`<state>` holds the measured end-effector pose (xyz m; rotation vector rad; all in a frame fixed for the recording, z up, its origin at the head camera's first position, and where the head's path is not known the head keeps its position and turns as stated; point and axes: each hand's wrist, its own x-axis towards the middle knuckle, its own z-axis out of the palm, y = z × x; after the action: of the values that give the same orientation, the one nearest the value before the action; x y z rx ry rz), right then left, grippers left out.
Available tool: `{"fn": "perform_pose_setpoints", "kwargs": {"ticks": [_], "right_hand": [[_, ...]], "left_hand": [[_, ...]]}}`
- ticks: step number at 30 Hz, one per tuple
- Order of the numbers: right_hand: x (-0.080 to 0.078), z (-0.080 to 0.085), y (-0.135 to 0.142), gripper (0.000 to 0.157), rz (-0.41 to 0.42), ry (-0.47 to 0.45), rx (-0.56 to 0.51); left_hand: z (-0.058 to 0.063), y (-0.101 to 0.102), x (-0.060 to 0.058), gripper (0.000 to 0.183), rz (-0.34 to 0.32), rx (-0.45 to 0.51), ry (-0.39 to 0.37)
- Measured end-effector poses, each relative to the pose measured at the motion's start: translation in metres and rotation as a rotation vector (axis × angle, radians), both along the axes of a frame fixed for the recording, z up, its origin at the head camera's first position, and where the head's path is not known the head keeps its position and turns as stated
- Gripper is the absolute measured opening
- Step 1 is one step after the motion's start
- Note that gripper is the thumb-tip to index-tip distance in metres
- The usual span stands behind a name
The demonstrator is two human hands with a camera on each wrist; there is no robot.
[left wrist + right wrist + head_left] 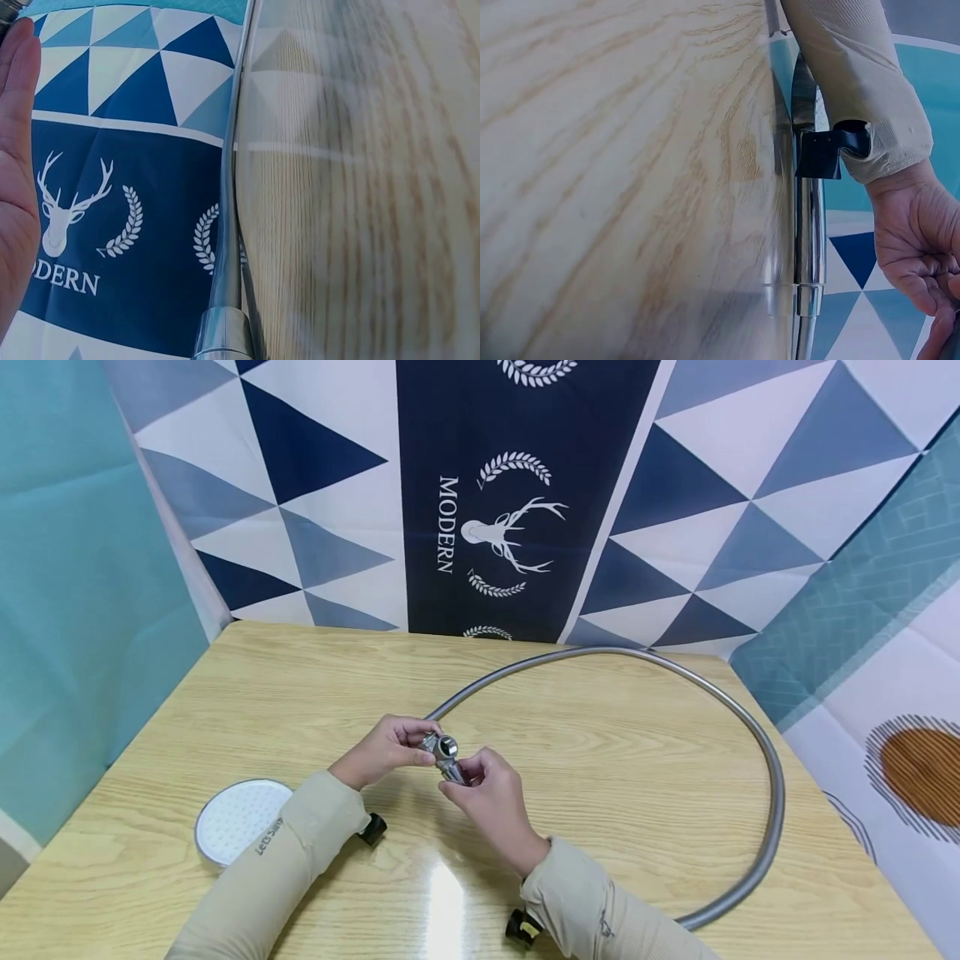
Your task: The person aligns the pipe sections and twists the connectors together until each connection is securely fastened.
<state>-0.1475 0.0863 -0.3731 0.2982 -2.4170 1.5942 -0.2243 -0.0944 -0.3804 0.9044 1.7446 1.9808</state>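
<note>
A small chrome pipe fitting [448, 767] with a round open socket is held up over the table between both hands. My left hand [386, 750] grips its upper left side, thumb in front. The fitting's lower right end is pinched by my right hand [491, 797], with part of it hidden behind the fingers. In the left wrist view, a bit of metal shows at the fingertips of my left hand [16, 165]. The right wrist view catches my left hand [915, 232] and some fingertips at the lower right edge.
A round shower head [242, 818] lies face up at left, its handle [810, 240] behind my left arm. From there a metal hose [772, 777] loops across the table [585, 727] to the right. A patterned curtain [322, 468] hangs behind.
</note>
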Motion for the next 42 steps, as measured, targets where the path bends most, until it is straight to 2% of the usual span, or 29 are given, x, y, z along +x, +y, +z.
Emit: {"fn": "perform_pose_setpoints", "kwargs": {"ticks": [5, 13, 20, 25, 30, 37, 42], "right_hand": [[-0.0001, 0.0002, 0.0001, 0.024, 0.001, -0.027, -0.063], [-0.0011, 0.0026, 0.0014, 0.019, -0.001, -0.027, -0.059], [0.0006, 0.0041, 0.0013, 0.019, 0.014, -0.071, -0.082], [0.0018, 0.0025, 0.0014, 0.019, 0.034, -0.095, -0.100], [0.0020, 0.0020, 0.0020, 0.016, 0.035, -0.081, -0.086], [0.0032, 0.0026, 0.0027, 0.014, 0.048, -0.043, -0.058], [0.0042, 0.0023, 0.0036, 0.017, 0.073, -0.019, -0.055]], "left_hand": [[-0.0014, 0.0002, -0.0011, 0.035, 0.001, -0.003, 0.006], [-0.0006, 0.0010, -0.0027, 0.038, 0.009, -0.005, 0.020], [-0.0002, 0.0002, -0.0005, 0.033, 0.008, 0.007, 0.012], [0.0004, -0.0011, 0.0022, 0.039, 0.002, 0.007, 0.008], [0.0016, -0.0009, 0.0027, 0.049, -0.005, 0.003, 0.015], [0.0039, 0.0004, 0.0032, 0.042, 0.007, -0.018, 0.025], [0.0050, -0.0007, 0.0045, 0.045, 0.013, -0.019, 0.032]]}}
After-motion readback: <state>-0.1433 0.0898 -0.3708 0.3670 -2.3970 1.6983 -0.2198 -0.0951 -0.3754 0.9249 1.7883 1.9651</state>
